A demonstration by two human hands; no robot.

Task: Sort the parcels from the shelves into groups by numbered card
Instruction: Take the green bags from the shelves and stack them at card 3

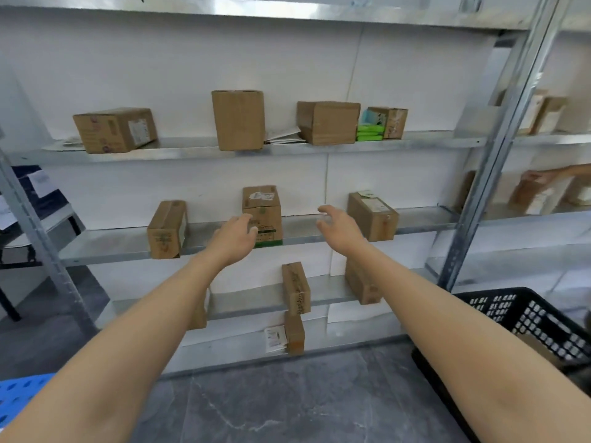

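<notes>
**Nearly at the middle box**

Well, I have both hands out toward the tall parcel [262, 215], just above the middle of my view on the middle shelf [105, 247]. It stands up straight. Its long side runs from 12 o'clock to 6 o'clock. Its label looks up, and its front with the green strip faces me.

My left hand [238, 233] is at the box's 8 o'clock corner, with the fingers bent a little and close together. I cannot tell if they touch the box. My right hand [335, 223] is on the box's 3 o'clock side, with a gap between. Its fingers are spread and curved like a claw, and it holds nothing.

I think the job is not far along. Many other parcels [115, 129] sit on the shelves, up at 12 o'clock, on both sides of my box and lower down. I see no numbered cards. A black basket [527, 311] sits at 4 o'clock and a blue crate [19, 391] at 8 o'clock. I cannot tell what is in the basket.
</notes>
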